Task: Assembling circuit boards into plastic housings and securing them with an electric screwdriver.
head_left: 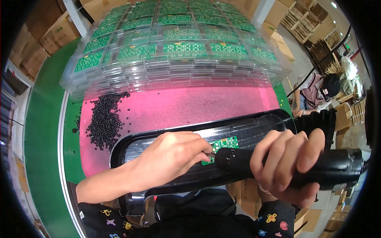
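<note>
My right hand [285, 164] is wrapped round a thick black electric screwdriver [335, 166], which lies nearly level with its nose pointing left. At that nose, the thumb and fingers of my left hand [174, 148] are pinched together. Something thin and dark shows at the left fingertips, too small to make out. Just behind them a green circuit board [228, 142] rests inside a long black plastic housing [258, 123]; the fingers and the tool hide part of the board.
A heap of small black screw-like pieces [104, 121] lies on the pink mat [170, 107] at the left. Stacked clear trays [178, 73] with green circuit boards [184, 48] fill the back. Black parts [317, 123] stand at the right, where another person [315, 93] sits beyond.
</note>
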Tool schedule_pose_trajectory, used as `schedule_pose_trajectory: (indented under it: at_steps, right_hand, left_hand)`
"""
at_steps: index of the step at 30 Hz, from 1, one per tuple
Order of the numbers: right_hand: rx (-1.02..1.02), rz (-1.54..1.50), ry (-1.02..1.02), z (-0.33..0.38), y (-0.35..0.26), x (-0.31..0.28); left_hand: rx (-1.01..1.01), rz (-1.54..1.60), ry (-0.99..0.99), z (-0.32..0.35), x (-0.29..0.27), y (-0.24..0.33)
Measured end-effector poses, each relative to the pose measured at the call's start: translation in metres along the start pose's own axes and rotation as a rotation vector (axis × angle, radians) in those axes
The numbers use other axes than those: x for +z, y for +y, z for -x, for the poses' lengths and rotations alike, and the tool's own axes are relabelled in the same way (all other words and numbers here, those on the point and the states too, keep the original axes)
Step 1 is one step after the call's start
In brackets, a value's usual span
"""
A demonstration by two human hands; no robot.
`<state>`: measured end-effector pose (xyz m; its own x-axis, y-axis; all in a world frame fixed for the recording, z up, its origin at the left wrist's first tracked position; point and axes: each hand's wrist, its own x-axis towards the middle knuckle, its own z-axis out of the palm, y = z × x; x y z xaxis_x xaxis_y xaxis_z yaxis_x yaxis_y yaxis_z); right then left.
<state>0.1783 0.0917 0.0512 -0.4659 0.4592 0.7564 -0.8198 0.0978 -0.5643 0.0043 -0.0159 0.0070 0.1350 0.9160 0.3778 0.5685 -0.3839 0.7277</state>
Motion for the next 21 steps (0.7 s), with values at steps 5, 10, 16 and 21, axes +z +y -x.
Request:
schedule_pose_trajectory:
  at_steps: [5,10,16,21]
  right_hand:
    - [0.361,0.176,0.101,0.000,0.002,0.006]
    - [0.517,0.162,0.124,0.006,0.010,0.008]
    - [0.521,0.030,0.073,0.007,0.015,-0.002]
    - [0.621,0.104,0.126,0.004,0.019,0.008]
  left_hand:
    - [-0.076,-0.113,-0.019,0.002,-0.005,0.000]
    - [-0.114,-0.256,-0.008,0.010,-0.007,-0.003]
    - [-0.221,-0.282,-0.100,0.007,-0.008,0.000]
    - [-0.260,-0.337,-0.154,0.007,-0.009,0.001]
